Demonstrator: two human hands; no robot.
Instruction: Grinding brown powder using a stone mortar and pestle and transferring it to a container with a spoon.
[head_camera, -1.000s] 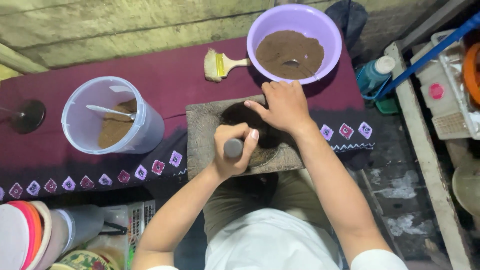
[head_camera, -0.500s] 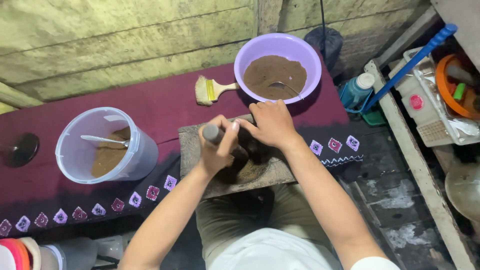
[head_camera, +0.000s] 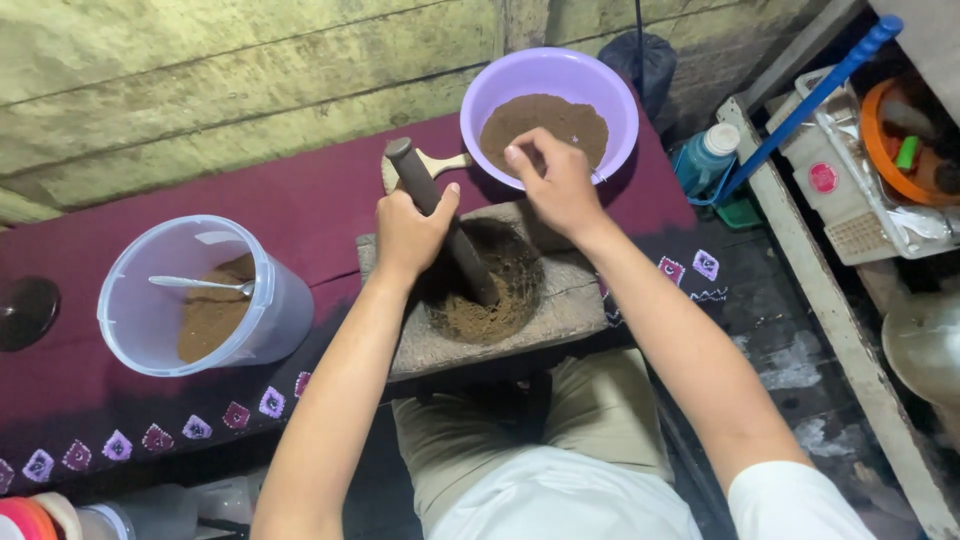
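Hands split: left hand (head_camera: 412, 232) grips the pestle (head_camera: 440, 215), tilted into the mortar (head_camera: 490, 290) mid-counter, while right hand (head_camera: 555, 180), fingers pinched, hovers over the purple bowl (head_camera: 478, 100) behind.

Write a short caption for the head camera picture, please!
Left hand grips a pestle in a stone mortar; right hand reaches over a purple bowl.

Your view is evenly lit by soft daylight from above, with no harsh glare. Your hands cast only faint shadows on the rough grey stone mortar slab (head_camera: 480, 300). Focus stays sharp at centre; the corners darken, and straight lines bow slightly near the edges.
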